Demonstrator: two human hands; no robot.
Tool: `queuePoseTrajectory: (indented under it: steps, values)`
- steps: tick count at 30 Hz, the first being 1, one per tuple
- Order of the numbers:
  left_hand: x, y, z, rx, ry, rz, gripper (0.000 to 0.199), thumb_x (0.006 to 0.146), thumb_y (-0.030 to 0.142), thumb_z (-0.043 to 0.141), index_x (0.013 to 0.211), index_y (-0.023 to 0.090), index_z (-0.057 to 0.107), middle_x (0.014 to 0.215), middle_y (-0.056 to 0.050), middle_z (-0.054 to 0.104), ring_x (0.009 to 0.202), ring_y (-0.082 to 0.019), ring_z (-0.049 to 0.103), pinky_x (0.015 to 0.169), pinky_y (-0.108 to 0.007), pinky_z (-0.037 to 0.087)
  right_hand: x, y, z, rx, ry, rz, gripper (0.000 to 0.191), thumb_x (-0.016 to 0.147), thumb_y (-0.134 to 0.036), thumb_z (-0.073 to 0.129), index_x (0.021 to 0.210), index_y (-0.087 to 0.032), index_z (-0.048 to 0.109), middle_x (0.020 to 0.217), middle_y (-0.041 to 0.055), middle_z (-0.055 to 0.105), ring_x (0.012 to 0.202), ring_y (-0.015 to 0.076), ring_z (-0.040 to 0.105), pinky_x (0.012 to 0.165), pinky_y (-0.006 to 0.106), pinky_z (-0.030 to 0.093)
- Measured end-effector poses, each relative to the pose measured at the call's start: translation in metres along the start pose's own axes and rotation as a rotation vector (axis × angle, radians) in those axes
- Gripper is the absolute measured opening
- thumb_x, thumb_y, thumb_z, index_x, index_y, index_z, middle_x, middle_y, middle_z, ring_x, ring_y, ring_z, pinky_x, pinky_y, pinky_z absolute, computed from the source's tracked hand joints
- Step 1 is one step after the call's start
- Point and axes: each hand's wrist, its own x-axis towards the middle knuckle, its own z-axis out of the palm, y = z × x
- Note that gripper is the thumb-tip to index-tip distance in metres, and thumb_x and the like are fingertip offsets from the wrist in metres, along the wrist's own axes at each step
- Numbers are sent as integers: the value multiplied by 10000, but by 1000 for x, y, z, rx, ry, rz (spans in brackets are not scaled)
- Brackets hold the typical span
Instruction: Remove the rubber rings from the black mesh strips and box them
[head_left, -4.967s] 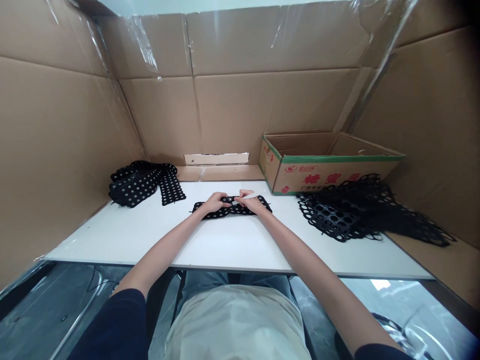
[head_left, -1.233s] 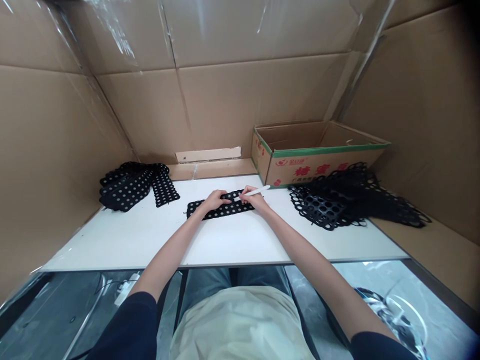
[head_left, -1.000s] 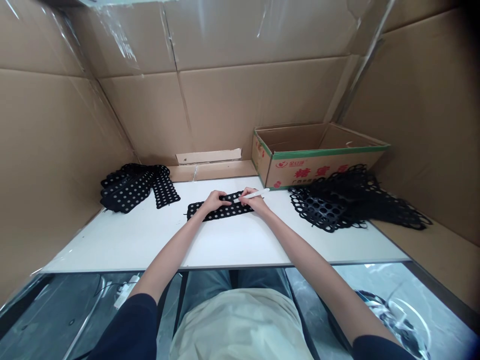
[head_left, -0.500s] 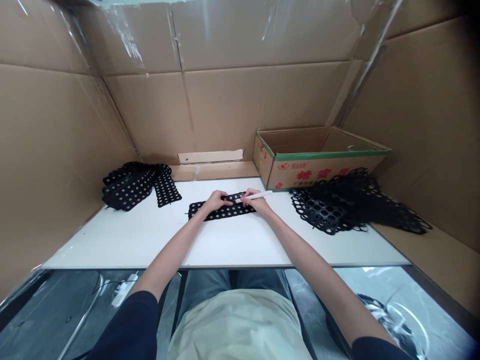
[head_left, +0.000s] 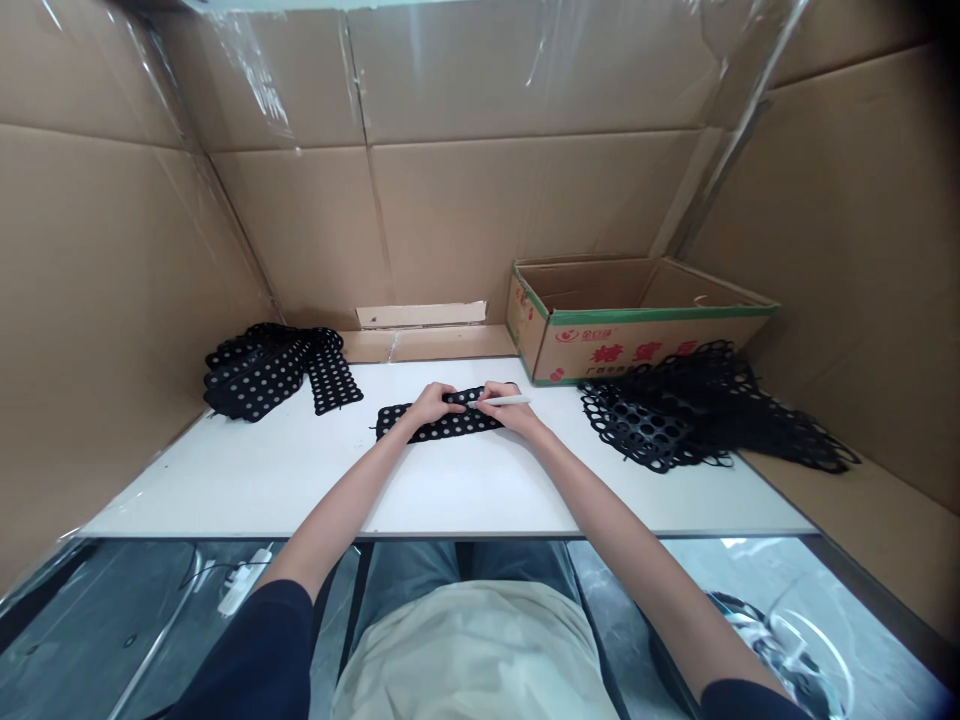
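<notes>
A black fabric strip with rows of pale round holes (head_left: 442, 428) lies across the white table in front of me. My left hand (head_left: 432, 403) is closed on its upper middle part, thumb and fingers drawn together. In my right hand (head_left: 506, 408) is a slim white pen-shaped tool (head_left: 513, 400), gripped like a pen, its tip on or just over the strip close to my left fingertips. Whether the tip touches the cloth I cannot tell. My right hand covers part of the strip's right end.
More dotted black strips (head_left: 259, 375) are heaped at the left back. At the right, black netting with large holes (head_left: 675, 415) lies against an open cardboard box (head_left: 645, 335) and hangs past the table's edge. Tall cardboard walls (head_left: 525, 200) enclose the table (head_left: 465, 500).
My right hand has shifted slightly left along the strip. The white tool has tipped from a slant to nearly level. My left hand keeps its place.
</notes>
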Motion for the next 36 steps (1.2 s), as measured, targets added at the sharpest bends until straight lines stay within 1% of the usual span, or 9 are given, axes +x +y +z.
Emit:
queuePoseTrajectory:
  steps: [3, 6, 12, 15, 18, 22, 25, 30, 36]
  values:
    - [-1, 2, 1, 3, 14, 16, 300, 627, 426, 631, 612, 136, 555, 565, 41, 480, 587, -115, 434, 580, -235, 319, 3, -2, 1, -134, -42, -90, 130, 637, -243, 612, 542, -199, 535, 514, -46, 504, 530, 120, 430, 546, 236, 283]
    - [-2, 3, 3, 19, 31, 37, 287, 639, 411, 621, 610, 133, 556, 563, 37, 482, 588, -117, 435, 567, -233, 316, 7, -3, 3, -200, -80, -143, 121, 638, -196, 583, 536, -194, 519, 517, -46, 500, 522, 114, 426, 535, 230, 267]
    - [-4, 8, 5, 26, 65, 50, 240, 646, 362, 621, 650, 125, 589, 594, 25, 529, 618, -127, 470, 595, -233, 347, 16, -8, 5, -343, -143, -132, 111, 627, -165, 534, 535, -185, 475, 516, -45, 474, 520, 108, 403, 514, 228, 249]
    - [-5, 9, 5, 21, 73, 69, 227, 642, 346, 630, 657, 121, 601, 609, 22, 551, 625, -127, 485, 613, -233, 359, 19, -8, 7, -359, -173, -105, 99, 611, -158, 515, 540, -180, 451, 525, -45, 463, 540, 108, 404, 525, 230, 260]
    - [-4, 7, 6, 36, 86, 80, 225, 639, 343, 635, 662, 120, 610, 608, 21, 559, 625, -129, 489, 619, -235, 363, 20, -1, 8, -275, -171, -43, 101, 595, -162, 516, 543, -180, 431, 513, -50, 453, 539, 109, 417, 523, 230, 276]
    - [-2, 3, 7, 13, 88, 73, 232, 638, 353, 635, 667, 124, 612, 609, 22, 560, 621, -127, 489, 612, -235, 359, 14, 11, 8, 7, -116, 118, 98, 599, -182, 520, 559, -189, 431, 460, -59, 464, 463, 106, 434, 481, 231, 306]
    - [0, 0, 7, -24, 80, 55, 261, 633, 384, 633, 655, 125, 609, 602, 24, 553, 624, -129, 488, 618, -238, 363, 10, 17, 7, 170, -70, 151, 128, 593, -190, 546, 550, -192, 426, 450, -56, 484, 443, 102, 440, 469, 231, 325]
    - [1, -1, 8, -76, 71, 16, 249, 603, 365, 651, 674, 128, 617, 613, 28, 560, 641, -133, 496, 648, -244, 373, 11, 22, 7, 224, -54, 132, 140, 581, -163, 545, 517, -189, 423, 415, -60, 468, 410, 86, 400, 447, 225, 306]
    - [2, -3, 9, -113, 79, -14, 228, 592, 342, 654, 648, 124, 617, 570, 39, 529, 606, -122, 472, 617, -238, 360, 12, 26, 6, 187, -80, 121, 138, 589, -162, 548, 530, -189, 427, 426, -62, 466, 415, 87, 403, 450, 224, 310]
